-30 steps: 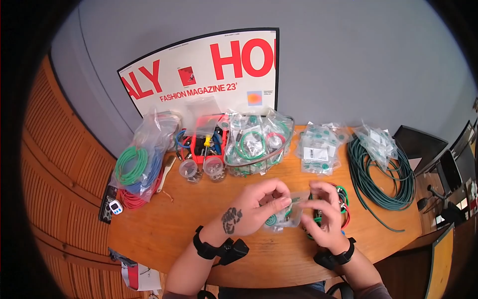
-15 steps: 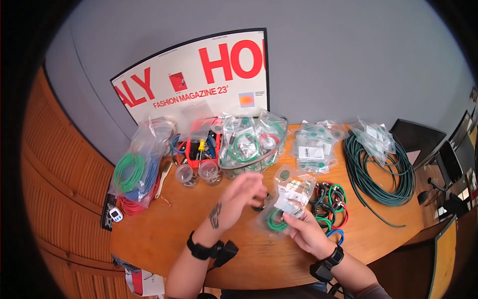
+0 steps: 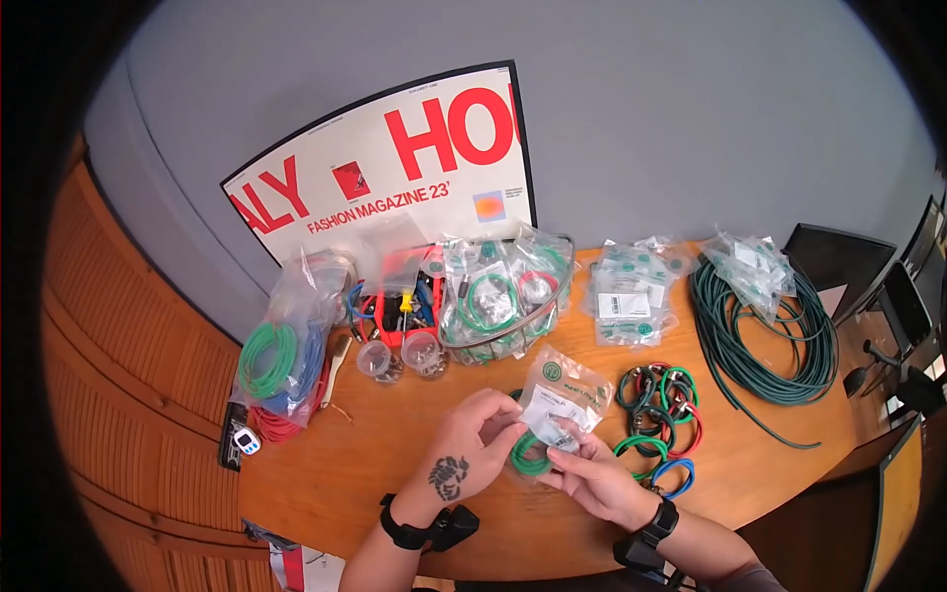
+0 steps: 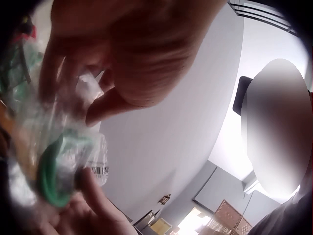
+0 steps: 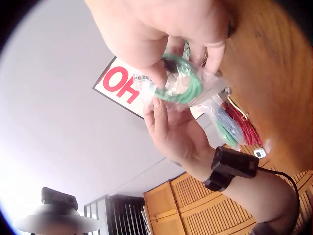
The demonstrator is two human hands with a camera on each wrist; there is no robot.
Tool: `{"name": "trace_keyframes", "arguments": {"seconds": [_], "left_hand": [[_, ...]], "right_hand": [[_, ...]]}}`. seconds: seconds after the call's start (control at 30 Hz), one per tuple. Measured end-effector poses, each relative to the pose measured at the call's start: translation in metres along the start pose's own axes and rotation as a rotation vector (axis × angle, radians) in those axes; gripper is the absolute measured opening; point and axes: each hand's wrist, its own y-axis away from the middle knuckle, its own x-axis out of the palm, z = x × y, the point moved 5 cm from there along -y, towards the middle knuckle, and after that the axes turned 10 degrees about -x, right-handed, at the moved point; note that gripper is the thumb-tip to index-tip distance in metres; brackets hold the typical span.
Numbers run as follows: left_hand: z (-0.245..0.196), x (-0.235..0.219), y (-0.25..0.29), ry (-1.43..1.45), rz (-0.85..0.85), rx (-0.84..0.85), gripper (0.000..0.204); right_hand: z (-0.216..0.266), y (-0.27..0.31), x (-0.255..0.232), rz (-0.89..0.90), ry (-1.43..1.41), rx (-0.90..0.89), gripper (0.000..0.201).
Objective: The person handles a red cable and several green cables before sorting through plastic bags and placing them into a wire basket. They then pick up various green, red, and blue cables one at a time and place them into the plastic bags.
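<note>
A clear printed plastic bag point(image 3: 584, 380) with a white label is held up over the table, a coiled green cable point(image 3: 530, 456) inside its lower end. My right hand point(image 3: 604, 481) grips the bag's lower part, thumb across the front, as the right wrist view also shows. On the other side my left hand point(image 3: 472, 446) pinches the bag's edge near the label with thumb and fingers. In the left wrist view the plastic runs between the left fingers, and a barcode label point(image 4: 100, 170) shows beside the green coil.
Right of the hands lie coiled short cables point(image 3: 661, 419) in green, red, black and blue. Behind stand a wire basket point(image 3: 503, 347) of bagged cables, two clear cups point(image 3: 424, 353) and a red bin point(image 3: 387, 331). Flat bags point(image 3: 631, 296) and a dark green cable coil point(image 3: 764, 345) lie right.
The bag was low between both hands, then was lifted upright in my right hand while my left hand came away. Now my left hand is back on the bag's left edge.
</note>
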Motion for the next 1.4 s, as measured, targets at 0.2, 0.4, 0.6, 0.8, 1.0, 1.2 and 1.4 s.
{"name": "trace_keyframes", "arguments": {"seconds": [0.2, 0.4, 0.6, 0.8, 1.0, 1.2, 1.4], "left_hand": [[0.0, -0.005, -0.037, 0.111, 0.283, -0.211, 0.011], [-0.019, -0.062, -0.152, -0.03, -0.115, 0.155, 0.011], [0.005, -0.039, -0.247, 0.092, -0.177, 0.122, 0.013], [0.037, -0.002, -0.281, -0.175, -0.391, 0.078, 0.02], [0.04, 0.001, -0.289, -0.193, -0.313, 0.058, 0.022], [-0.032, 0.018, -0.23, -0.623, -0.508, 0.556, 0.024], [-0.025, 0.031, -0.178, -0.724, -0.353, 0.749, 0.012]], "right_hand": [[0.009, 0.005, 0.001, -0.074, 0.178, -0.136, 0.053], [0.043, 0.034, 0.009, -0.017, 0.24, -0.224, 0.055], [0.086, 0.066, -0.005, -0.051, 0.337, -0.378, 0.048], [0.118, 0.085, -0.038, -0.224, 0.314, -0.492, 0.045], [0.148, 0.086, -0.049, -0.311, 0.329, -0.543, 0.037], [0.187, 0.072, -0.082, -0.302, 0.737, -0.638, 0.026], [0.233, -0.009, -0.088, -0.157, 1.517, -0.499, 0.026]]}}
